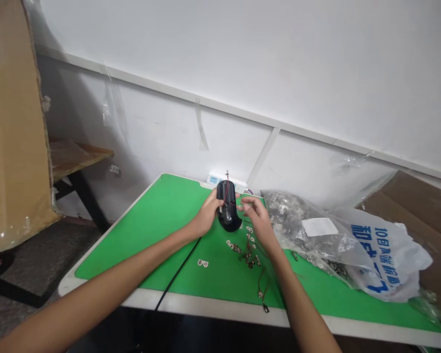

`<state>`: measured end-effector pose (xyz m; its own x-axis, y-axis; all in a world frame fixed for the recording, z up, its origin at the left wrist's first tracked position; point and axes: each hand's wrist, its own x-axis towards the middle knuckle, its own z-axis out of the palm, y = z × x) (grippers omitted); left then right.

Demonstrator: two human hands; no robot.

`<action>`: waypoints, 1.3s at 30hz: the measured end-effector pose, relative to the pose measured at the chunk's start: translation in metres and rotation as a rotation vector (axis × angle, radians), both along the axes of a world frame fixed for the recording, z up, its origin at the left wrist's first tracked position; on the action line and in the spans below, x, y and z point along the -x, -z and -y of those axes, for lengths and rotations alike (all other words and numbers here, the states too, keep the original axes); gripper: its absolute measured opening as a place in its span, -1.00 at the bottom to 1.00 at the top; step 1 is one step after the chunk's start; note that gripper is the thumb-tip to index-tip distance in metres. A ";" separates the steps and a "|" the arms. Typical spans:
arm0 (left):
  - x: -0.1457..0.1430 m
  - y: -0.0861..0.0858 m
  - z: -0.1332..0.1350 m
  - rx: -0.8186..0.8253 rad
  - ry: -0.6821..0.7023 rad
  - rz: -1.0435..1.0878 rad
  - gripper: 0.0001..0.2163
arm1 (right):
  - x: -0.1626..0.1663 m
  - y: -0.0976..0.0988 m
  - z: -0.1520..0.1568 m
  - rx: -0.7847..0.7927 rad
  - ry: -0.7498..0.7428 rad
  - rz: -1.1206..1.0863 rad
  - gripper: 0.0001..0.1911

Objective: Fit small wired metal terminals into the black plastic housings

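We are judging the work partway along: a red wire is crossing the black housing, and loose metal pieces are lying unused mid-table. Our left hand is gripping the housing near the far edge of the table. Our right hand is hovering beside it, half-curled, and we cannot tell whether it is pinching anything.

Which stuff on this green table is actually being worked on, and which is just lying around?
In hand: black casing, gripped by the left hand; its red wire; right hand beside it; loose metal clips just below.
Lying about, untouched: clear bag of metal parts, white printed bag, power strip, cardboard sheet.
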<state>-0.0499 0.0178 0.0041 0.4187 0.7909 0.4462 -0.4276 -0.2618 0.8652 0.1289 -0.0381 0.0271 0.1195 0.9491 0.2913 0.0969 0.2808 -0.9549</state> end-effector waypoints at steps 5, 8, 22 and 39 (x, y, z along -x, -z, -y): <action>-0.001 0.008 -0.004 0.056 0.031 0.030 -0.52 | 0.009 0.008 0.006 -0.129 -0.117 0.295 -0.75; 0.004 0.009 0.000 -0.092 -0.046 -0.098 -0.50 | 0.012 0.007 0.012 -0.226 -0.061 0.483 -0.73; 0.015 0.000 0.012 -0.588 -0.142 -0.389 -0.58 | 0.013 0.017 0.017 -0.226 0.022 0.766 -0.56; 0.008 -0.005 0.023 -0.414 -0.126 -0.419 -0.71 | 0.017 0.024 0.019 -0.207 0.020 0.817 -0.53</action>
<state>-0.0580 -0.0054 0.0093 0.5397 0.6416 0.5450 -0.0162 -0.6393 0.7688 0.1118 -0.0571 0.0032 -0.1884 0.8668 0.4617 0.7417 0.4337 -0.5116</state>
